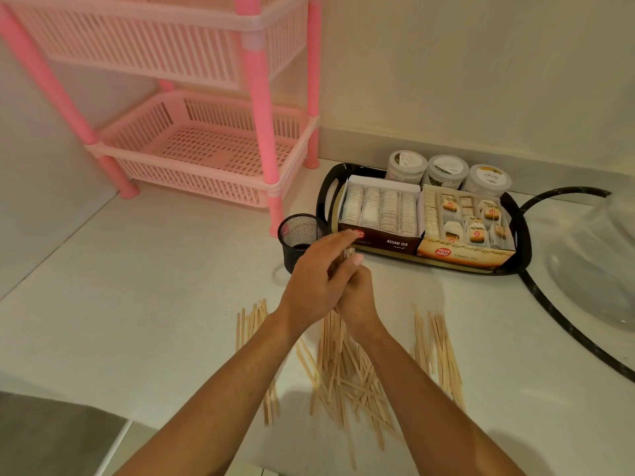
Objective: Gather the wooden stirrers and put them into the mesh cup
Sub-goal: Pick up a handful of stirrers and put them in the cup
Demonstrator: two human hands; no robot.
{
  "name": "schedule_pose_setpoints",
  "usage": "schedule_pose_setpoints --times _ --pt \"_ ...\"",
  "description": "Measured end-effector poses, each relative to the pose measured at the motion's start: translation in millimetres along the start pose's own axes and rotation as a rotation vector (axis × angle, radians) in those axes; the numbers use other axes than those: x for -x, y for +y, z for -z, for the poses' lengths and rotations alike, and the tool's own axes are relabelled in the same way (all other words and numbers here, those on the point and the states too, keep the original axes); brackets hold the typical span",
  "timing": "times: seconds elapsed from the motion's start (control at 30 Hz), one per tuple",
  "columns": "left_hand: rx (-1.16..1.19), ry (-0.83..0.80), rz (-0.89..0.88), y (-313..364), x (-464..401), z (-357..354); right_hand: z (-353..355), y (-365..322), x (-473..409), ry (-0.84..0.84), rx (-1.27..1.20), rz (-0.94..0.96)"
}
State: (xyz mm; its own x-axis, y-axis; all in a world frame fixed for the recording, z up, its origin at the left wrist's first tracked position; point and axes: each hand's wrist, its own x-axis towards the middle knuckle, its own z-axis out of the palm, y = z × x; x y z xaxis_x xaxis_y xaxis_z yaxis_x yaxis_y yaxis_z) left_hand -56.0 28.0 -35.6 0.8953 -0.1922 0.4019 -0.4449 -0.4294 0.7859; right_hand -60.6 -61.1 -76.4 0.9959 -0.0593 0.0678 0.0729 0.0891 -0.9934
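Many thin wooden stirrers (pixel 347 376) lie scattered on the white counter in front of me, with a smaller group at the left (pixel 251 324) and another at the right (pixel 438 352). A black mesh cup (pixel 298 235) stands upright behind them, beside the tray. My right hand (pixel 355 300) is closed around a bunch of stirrers held upright, their tips showing just above it. My left hand (pixel 318 273) lies against that bunch from the left, fingers stretched over its top. Both hands hover just right of and in front of the cup.
A black tray (pixel 324 197) at the back right holds two open tea-bag boxes (pixel 381 214) and three lidded jars (pixel 446 171). A pink plastic rack (pixel 213 149) stands back left. A black cable (pixel 556 314) and a clear glass lid (pixel 598 255) lie at the right.
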Motion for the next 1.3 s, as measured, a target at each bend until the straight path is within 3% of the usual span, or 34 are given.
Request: schedule_pose_setpoints --times 0.13,0.23,0.37,0.5,0.67,0.93,1.3 --pt "0.049 0.269 0.005 -9 1 14 1 -13 -15 0.069 -0.118 -0.11" --pt "0.13 0.417 0.209 -26 2 28 3 -28 -36 0.155 -0.242 -0.177" --pt "0.163 0.271 0.426 -53 5 36 -2 -53 -66 0.2 -0.316 -0.147" --pt "0.158 0.124 0.501 -73 0 29 -13 -73 -95 0.239 -0.381 -0.084" --pt "0.163 0.121 0.481 -85 -3 24 -31 -83 -126 0.297 -0.408 0.003" --pt "0.206 0.147 0.426 -94 -9 18 -58 -48 -141 0.321 -0.183 0.158" --pt "0.124 0.188 0.447 -104 -6 13 -38 -17 -124 0.189 -0.116 0.094"
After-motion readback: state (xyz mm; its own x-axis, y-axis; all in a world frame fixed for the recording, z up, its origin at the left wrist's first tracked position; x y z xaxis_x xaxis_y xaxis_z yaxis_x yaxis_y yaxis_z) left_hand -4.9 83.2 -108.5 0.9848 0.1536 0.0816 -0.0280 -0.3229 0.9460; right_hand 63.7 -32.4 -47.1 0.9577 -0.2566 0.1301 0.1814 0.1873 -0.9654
